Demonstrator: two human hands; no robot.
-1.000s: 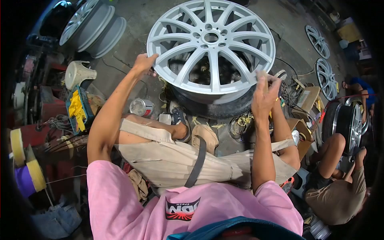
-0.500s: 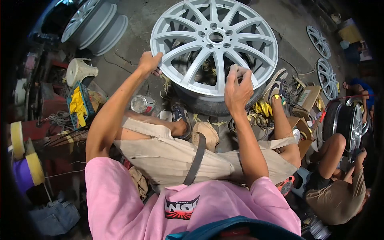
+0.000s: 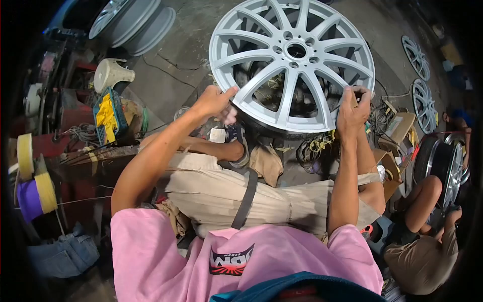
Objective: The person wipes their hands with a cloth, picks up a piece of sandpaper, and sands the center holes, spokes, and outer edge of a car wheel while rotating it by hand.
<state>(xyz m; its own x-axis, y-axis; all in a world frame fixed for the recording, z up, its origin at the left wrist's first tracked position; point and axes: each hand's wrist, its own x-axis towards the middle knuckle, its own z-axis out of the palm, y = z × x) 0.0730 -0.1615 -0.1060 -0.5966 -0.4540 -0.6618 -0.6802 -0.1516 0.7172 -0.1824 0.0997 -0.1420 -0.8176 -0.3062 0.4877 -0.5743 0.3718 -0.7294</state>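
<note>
A silver-grey multi-spoke wheel rim [image 3: 290,95] lies face up in front of me, its near edge slightly raised over dark things underneath. At its lower left edge, my left hand [image 3: 217,104] is closed on the rim, thumb on top and fingers below. My right hand [image 3: 353,113] is closed at the lower right edge, thumb and fingers bent around it. Whether a small thing is also pinched in the right fingers I cannot make out. Between the spokes show dark parts and yellowish strips on the floor.
To the left are a cream stool [image 3: 113,75], a teal basket [image 3: 121,120] with yellow material, and tape rolls [image 3: 45,194]. More rims [image 3: 425,105] lie at far right. A crouching person [image 3: 422,259] works beside a wheel [image 3: 445,166]. A cardboard box [image 3: 390,173] stands near my right leg.
The rim has turned and shifted right, and its near edge looks higher. My right hand has moved from over the rim's face to its right edge. My left hand stays on the left edge.
</note>
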